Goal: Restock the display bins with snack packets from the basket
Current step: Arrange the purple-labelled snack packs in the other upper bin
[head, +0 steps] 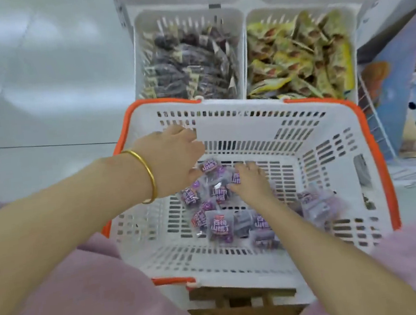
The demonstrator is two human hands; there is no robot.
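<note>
Both your hands are down in the basket (224, 130), among the snack packets (220, 226).

The white, orange-rimmed basket sits just in front of two display bins: the left bin (182, 10) holds dark purple packs, the right bin (276, 11) yellow-green ones. Your left hand (174, 158) reaches in over the basket's left rim, its fingers hidden, so its grip cannot be told. Your right hand (251, 182) curls thumb and fingers round one packet near the floor's middle. The rest lie scattered from there toward the right wall. A gold bangle (150, 178) circles your left wrist.
</note>
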